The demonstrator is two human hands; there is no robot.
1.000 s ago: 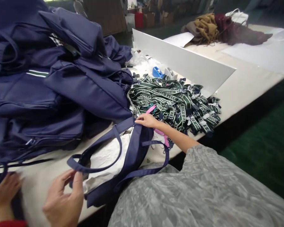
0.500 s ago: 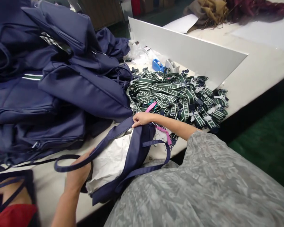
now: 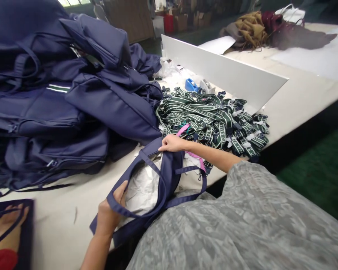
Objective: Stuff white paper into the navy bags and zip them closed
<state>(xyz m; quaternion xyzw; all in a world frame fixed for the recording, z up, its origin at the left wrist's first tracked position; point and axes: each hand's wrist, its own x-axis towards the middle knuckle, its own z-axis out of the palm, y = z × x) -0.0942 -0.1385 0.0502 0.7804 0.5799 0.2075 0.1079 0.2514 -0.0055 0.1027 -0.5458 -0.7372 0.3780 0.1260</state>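
Observation:
A navy bag (image 3: 172,165) lies open on its side at the table's front edge, against my body. Crumpled white paper (image 3: 143,189) fills its mouth. With fingers closed, my right hand (image 3: 172,143) pinches the far corner of the opening. My left hand (image 3: 110,210) grips the opening's left edge, its thumb on the inner side and its other fingers partly hidden. One carrying handle loops across the mouth and past my left wrist; another handle (image 3: 204,185) hangs on the right side. Beyond my right hand is a heap of green-and-white lettered straps (image 3: 197,112).
Navy bags (image 3: 109,101) are piled on the left. A white board (image 3: 219,69) stands behind blue (image 3: 190,85) and grey tape dispensers (image 3: 207,87). At lower left, a co-worker's hand (image 3: 9,223) touches another navy piece. Brown and maroon items (image 3: 252,30) lie farther back.
My left hand has moved right and up and now grips the opening's edge. The handle has swung across the mouth. My right hand keeps its hold, and the view has tilted up slightly.

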